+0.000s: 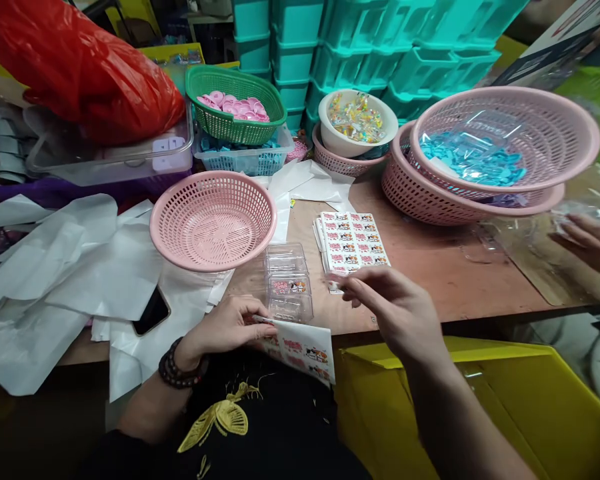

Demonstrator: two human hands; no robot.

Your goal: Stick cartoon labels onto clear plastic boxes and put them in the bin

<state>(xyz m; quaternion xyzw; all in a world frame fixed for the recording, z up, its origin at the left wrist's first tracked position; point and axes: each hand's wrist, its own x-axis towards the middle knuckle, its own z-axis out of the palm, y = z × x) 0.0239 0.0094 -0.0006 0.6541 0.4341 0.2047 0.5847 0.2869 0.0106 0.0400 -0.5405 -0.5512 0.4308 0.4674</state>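
Note:
My left hand [233, 325], with a beaded bracelet at the wrist, pinches a sheet of stickers [300, 350] by its top edge, in front of my body. The sheet is bent, and its printed cat stickers partly show. My right hand [380, 297] is raised to the right, thumb and fingers pinched on a small sticker [336, 280], mostly hidden by the fingertips. Between the hands, clear plastic boxes [287, 257] stand in a row on the table. A cat sticker [289, 286] shows on one of them. Behind my right hand lies a stack of sticker sheets [356, 240].
A pink basket [213, 260] stands behind my left hand. White backing paper [75, 267] and a phone [153, 312] lie left. Baskets [505, 100] of small blue parts stand right, near another person's hand [593, 240]. Teal bins [350, 67] rise at the back.

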